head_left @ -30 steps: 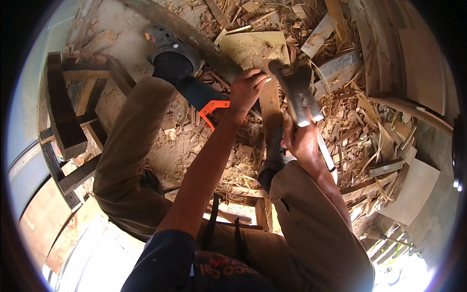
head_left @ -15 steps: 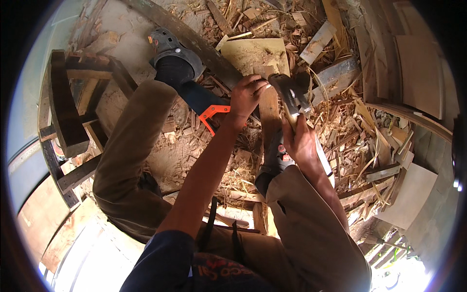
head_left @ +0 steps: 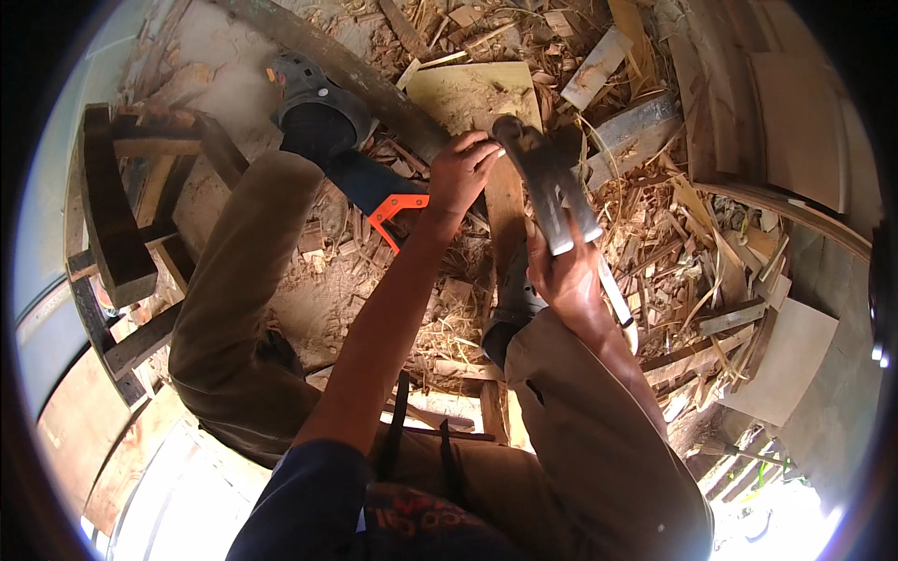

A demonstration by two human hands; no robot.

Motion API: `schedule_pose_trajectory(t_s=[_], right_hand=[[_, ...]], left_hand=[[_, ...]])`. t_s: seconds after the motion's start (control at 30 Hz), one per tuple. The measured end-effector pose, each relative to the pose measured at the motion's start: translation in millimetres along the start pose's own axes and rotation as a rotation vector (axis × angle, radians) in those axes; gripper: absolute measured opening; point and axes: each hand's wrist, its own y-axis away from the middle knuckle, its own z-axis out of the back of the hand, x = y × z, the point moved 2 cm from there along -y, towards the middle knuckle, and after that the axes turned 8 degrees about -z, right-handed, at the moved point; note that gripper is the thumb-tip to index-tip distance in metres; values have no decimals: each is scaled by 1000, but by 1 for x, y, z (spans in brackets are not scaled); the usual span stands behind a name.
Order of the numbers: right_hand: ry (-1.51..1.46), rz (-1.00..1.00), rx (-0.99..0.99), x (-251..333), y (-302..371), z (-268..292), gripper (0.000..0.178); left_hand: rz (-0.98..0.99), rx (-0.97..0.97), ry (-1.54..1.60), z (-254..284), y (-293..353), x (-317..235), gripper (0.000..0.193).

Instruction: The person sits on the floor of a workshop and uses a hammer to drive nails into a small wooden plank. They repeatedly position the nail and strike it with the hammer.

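Note:
My right hand (head_left: 568, 273) is wrapped around a claw hammer (head_left: 547, 182), close behind its metal head. The hammer's pale handle runs back along my wrist, and its claw lies over my fingers. Just left of the hammer's striking end, my left hand (head_left: 460, 173) is closed in a pinch; whatever it holds is too small to make out. Those fingertips are at the upper part of a narrow wooden strip (head_left: 506, 210). Beneath the strip's far end lies a flat pale board (head_left: 472, 89). A handsaw with an orange handle (head_left: 398, 210) rests beside my left wrist.
A long dark beam (head_left: 337, 70) slants across the floor near my left foot. Wood chips (head_left: 645, 271) and offcuts cover the ground. A dark wooden frame (head_left: 117, 206) stands at the left. Planks (head_left: 720, 112) and a thin panel (head_left: 786, 360) are on the right.
The hammer has turned in my right hand, bringing its claw nearer to me and the head higher in view. My left hand keeps its pinch by the strip. The whole view has shifted slightly.

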Motion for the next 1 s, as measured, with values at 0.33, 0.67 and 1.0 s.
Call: schedule_pose_trajectory(t_s=[0.33, 0.67, 1.0], right_hand=[[-84, -135, -173, 19, 1, 8, 26], [-153, -504, -154, -38, 21, 5, 38], [-188, -505, -141, -41, 38, 0, 41]], left_hand=[[228, -88, 184, -2, 3, -8, 11], [870, -189, 811, 24, 24, 5, 21], [754, -49, 891, 15, 4, -18, 21]])
